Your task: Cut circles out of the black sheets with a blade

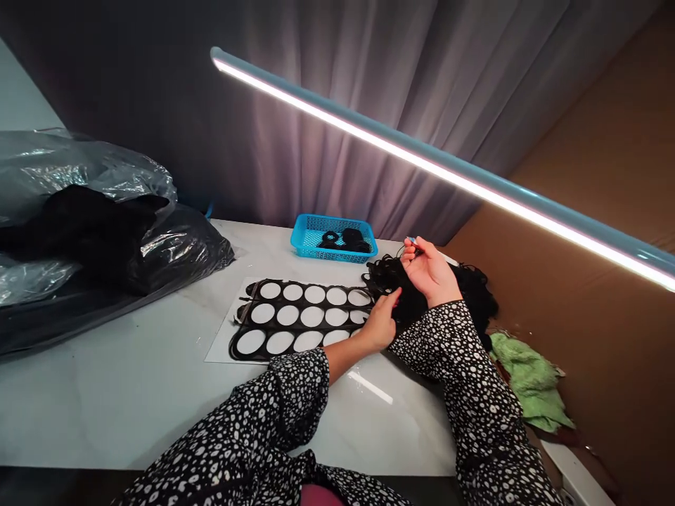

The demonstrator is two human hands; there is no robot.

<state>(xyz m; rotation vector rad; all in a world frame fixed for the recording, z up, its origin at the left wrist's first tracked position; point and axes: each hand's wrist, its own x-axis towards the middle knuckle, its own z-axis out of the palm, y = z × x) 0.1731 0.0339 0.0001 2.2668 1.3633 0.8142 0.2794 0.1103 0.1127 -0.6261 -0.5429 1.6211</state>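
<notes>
Black strips (300, 306) w/ big round holes lay in three rows on a white board (221, 342), mid-table, R ends partly hidden behind the L hand (380, 325). That hand sat right at the strips' end, index finger stretched toward a tangled black pile (414, 303); couldn't tell if it gripped anything. R hand (428, 270) was raised over the pile, palm up, fingers curled in around a small bluish item (413, 241), too tiny to ID.

Step in hand, prob.: working by hand at the strip ends & pile. Next move seemed to call for a steady L hand and a careful R, b/c loose loops could snag.

Surface: white, glossy, marble-look table (158, 400). Blue basket (303, 246) at the back held black pcs (352, 240); clear plastic bag (179, 253) of dark stuff on L. Green cloth (527, 376) off R, nr a brown panel (553, 295). Grey curtain (337, 42) behind, lit tube (422, 153) slanting overhead.
</notes>
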